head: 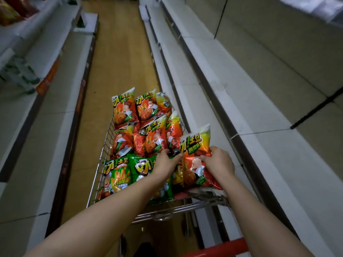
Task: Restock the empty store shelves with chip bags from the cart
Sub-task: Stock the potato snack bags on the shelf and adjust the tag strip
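Glossy red-orange chip bag (196,145), pillow-shaped with crimped top seam, held upright over the right rear corner of the wire cart (104,145). Right grip (219,164) curls round the bag's right edge; left grip (165,162) lies at its left edge, fingers bent, hold not discernible. Similar red bags (126,108) and green bags (118,175) fill the cart. Smooth white shelves (241,89) run to the right.
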Demonstrator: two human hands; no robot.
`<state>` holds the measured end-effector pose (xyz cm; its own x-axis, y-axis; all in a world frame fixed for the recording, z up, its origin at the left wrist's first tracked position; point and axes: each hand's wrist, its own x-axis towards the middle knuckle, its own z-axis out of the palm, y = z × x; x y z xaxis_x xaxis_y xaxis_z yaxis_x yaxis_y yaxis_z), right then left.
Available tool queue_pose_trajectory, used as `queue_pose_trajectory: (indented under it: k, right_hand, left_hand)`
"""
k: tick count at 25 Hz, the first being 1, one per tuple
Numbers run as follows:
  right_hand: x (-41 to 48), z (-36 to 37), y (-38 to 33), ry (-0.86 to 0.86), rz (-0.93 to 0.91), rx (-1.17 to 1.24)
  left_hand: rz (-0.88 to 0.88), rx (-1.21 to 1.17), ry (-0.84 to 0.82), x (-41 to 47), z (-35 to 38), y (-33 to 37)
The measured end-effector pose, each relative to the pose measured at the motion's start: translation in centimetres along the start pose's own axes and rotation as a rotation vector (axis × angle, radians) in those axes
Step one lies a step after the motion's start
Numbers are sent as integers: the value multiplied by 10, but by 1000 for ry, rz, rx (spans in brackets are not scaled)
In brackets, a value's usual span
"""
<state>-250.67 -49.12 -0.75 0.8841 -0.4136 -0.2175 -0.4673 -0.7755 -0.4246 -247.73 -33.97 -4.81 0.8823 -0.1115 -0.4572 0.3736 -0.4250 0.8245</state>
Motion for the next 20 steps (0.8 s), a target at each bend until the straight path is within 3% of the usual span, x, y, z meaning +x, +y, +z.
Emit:
queue_pose_trajectory:
  k: [4,9,12,16,20]
  right_hand:
    - [-36,-64,-4,142,-117,383]
    - [-91,-144,-4,365,-314,615]
    - [-127,-188,1,520,-391,516]
    - [-175,-233,10,584,-533,513]
    - [-206,-274,39,775,-378,403]
  left_hand:
    - [147,-257,-97,-48,-1,48]
    - [389,-421,-240,-106,-8,121]
    - [506,-459,-223,-144,-2,165]
    - [656,-499,-244,-197,15,214]
    - [727,-396,-338,-233,46,259]
